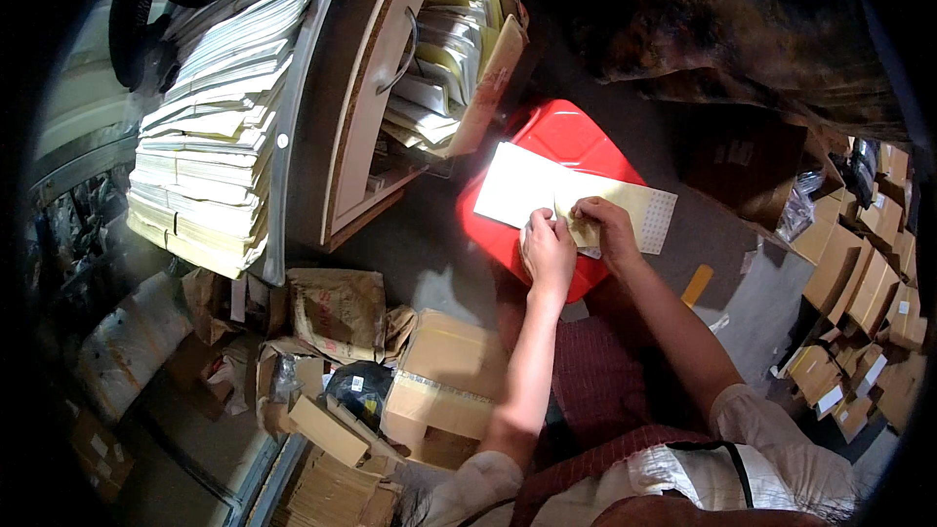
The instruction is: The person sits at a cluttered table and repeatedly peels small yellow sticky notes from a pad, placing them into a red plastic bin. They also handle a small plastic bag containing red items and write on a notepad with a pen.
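Right hand (603, 224): fingers curled, grip indeterminable; left hand (550, 246): likewise. The dotted paper sheet (646, 215) extends rightward beneath the nearer right hand, long axis crosswise, on 1 red plastic stool (576, 135).

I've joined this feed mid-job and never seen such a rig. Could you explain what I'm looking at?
There's no machine here: you see a person's bare left hand and right hand. The single picture comes from a fisheye camera worn on the head, looking down, so straight edges bend and the forearms enter from below. Pale paper, perhaps several sheets, lies over a red surface. Both hands are curled at its near edge; how firmly they grip is unclear. Tall paper stacks stand at left, cardboard boxes at right.
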Demonstrator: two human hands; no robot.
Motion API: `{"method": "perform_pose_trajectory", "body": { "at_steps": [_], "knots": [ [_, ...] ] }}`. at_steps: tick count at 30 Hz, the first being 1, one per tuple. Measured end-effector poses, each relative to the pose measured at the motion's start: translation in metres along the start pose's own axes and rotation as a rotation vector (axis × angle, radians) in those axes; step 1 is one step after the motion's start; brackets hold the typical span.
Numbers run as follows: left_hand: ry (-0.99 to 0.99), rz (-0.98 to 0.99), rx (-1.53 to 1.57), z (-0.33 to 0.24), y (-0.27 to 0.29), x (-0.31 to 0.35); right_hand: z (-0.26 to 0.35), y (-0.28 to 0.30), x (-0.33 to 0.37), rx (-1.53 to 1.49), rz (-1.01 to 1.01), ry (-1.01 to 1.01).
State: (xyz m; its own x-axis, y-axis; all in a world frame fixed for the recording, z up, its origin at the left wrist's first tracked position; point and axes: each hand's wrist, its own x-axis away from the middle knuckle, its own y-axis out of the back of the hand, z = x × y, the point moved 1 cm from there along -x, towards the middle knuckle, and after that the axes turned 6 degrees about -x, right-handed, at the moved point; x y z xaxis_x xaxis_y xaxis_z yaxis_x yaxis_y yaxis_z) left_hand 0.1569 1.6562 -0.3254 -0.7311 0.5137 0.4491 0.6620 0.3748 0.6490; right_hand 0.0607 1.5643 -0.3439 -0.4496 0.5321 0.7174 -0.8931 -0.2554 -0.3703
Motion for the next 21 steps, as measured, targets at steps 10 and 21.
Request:
{"method": "perform_pose_trajectory", "body": {
  "at_steps": [10,21],
  "knots": [
    [-0.039,0.131,0.089,0.011,-0.01,-0.016,0.002,0.003,0.004,-0.038,0.041,0.085],
    [-0.311,-0.107,-0.33,0.011,0.025,-0.044,-0.01,0.011,-0.001,0.122,-0.061,0.031]
  ]
}}
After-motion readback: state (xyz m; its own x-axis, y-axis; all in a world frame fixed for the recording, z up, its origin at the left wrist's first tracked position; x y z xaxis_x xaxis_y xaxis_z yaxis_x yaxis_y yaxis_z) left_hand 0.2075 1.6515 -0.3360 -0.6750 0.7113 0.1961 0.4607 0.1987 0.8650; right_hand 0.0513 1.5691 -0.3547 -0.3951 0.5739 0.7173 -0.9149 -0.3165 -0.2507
